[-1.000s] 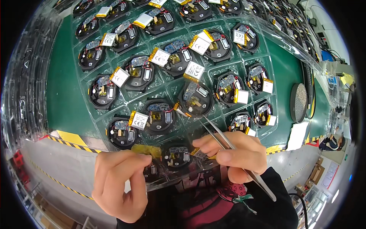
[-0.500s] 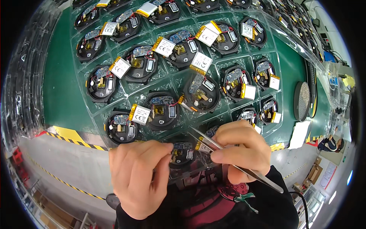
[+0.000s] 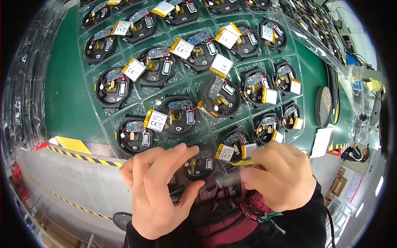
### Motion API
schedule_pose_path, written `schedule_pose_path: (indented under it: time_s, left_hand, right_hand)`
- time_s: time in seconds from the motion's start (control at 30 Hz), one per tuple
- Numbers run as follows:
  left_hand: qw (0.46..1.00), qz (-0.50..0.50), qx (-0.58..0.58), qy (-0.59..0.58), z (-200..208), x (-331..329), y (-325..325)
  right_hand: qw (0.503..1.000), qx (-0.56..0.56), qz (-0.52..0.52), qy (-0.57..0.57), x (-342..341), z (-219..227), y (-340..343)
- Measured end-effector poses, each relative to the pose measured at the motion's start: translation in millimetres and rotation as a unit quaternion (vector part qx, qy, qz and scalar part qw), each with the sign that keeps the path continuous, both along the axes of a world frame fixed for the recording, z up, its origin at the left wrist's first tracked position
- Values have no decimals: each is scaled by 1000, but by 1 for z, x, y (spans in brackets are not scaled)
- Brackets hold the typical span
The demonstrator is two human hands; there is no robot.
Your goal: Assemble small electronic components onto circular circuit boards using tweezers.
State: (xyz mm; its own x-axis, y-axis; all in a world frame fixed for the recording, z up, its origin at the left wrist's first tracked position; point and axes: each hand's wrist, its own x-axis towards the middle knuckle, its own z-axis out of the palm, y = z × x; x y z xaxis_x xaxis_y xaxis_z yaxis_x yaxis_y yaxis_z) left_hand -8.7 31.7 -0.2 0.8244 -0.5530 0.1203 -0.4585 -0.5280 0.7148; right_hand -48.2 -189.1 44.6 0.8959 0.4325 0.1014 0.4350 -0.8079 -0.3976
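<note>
My left hand (image 3: 161, 186) is open at the near edge of the clear plastic tray (image 3: 99, 113), thumb and fingers spread beside a round black housing (image 3: 200, 165). That housing holds a small circuit board and partly hides behind my fingers. My right hand (image 3: 281, 175), smeared by motion, is closed with its fingers curled around the tweezers (image 3: 231, 178), which show only as a pale blurred streak. Just beyond it, a housing (image 3: 237, 144) lies in the tray with silver battery packs (image 3: 225, 153) beside it. Any small part between the tweezer tips cannot be made out.
Several more black housings (image 3: 178, 118) with wired white batteries (image 3: 156, 120) fill the tray on a green mat (image 3: 62, 99). Stacked clear trays (image 3: 25, 82) stand at the left. A round speckled pad (image 3: 324, 106) and white paper (image 3: 320, 142) lie at the right.
My left fingers have opened and moved off the near housing. My right hand has swung right and toward me with the tweezers, baring the housing behind it. The tray's view has shifted slightly.
</note>
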Motion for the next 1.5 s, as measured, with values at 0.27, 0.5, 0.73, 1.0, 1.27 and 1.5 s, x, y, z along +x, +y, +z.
schedule_pose_path:
  time_s: [0.27,0.5,0.73,1.0,1.27,1.5]
  left_hand:
    - [999,-14,-14,-37,-2,4,-2]
    - [999,-13,-21,-40,-5,3,-1]
    - [999,-7,-38,-37,-9,3,0]
    - [997,32,-40,-58,-11,-2,-7]
    - [999,11,-35,-38,-8,0,-7]
    - [1000,-6,11,-5,3,2,-6]
  right_hand:
    - [993,-85,16,-86,5,-20,21]
    - [992,-88,20,-93,6,-28,31]
    - [988,-116,26,-96,6,-26,36]
    - [943,-261,51,-201,-2,-26,49]
    - [986,-150,-30,-68,2,-9,44]
    - [843,486,-217,-76,-2,-6,-2]
